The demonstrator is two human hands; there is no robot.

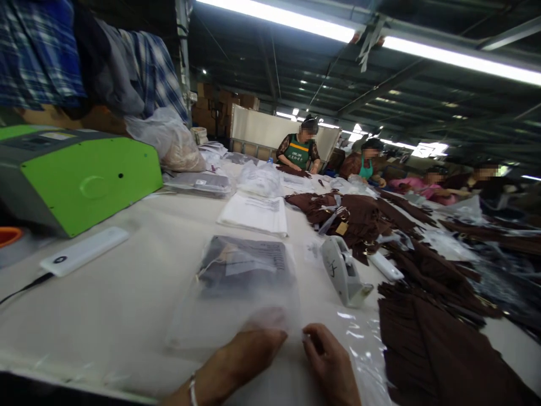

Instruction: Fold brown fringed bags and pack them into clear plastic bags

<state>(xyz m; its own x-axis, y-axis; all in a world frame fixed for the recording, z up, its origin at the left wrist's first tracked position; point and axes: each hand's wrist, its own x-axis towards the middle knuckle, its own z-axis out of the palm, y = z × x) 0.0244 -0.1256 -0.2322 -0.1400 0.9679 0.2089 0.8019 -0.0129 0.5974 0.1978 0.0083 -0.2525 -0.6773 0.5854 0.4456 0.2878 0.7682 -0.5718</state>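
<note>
Ceiling (245, 67): dark, above me
Lights (279, 16): long tubes, lit
Boxes (205, 115): stacked beyond the far edge of my tabletop (105, 316)

a pale table (122, 316) carries a green machine (97, 177), filled translucent bag (249, 276), tape dispenser (338, 276) and brown fabric (431, 349).

I see frosted plastic on the bag (203, 321), smooth and cloudy over matt dark cloth (215, 262); clear film (363, 361) glinting glossily; dull, fringed brown fabric (435, 349); and a smooth, faintly shiny green machine casing (101, 180).
</note>
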